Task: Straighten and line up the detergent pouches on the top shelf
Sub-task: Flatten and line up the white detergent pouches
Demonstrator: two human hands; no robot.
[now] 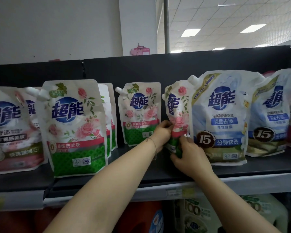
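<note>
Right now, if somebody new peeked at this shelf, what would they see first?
In the middle, the left hand and right hand grip a small rose pouch turned sideways. A big rose pouch stands forward on the left, and a tall blue pouch crowds the gripped one's right.

Location type: retail shop, laundry-care aisle.

Indicators:

1. The fixture is black metal display shelving. The top shelf [141, 172] has an upright back panel [158, 68] and a price-label rail [175, 192] along its front edge. The labels on the rail are too blurred to read.
2. Stock is duplicated and faced forward. Rose-print detergent pouches [77, 128] stand several deep, beside blue detergent pouches [220, 118] of the same brand.
3. The shelf below carries large detergent jugs [200, 214].
4. Overhead is a suspended tile ceiling [225, 17] with recessed light panels [191, 32], extending well beyond the shelving.
</note>
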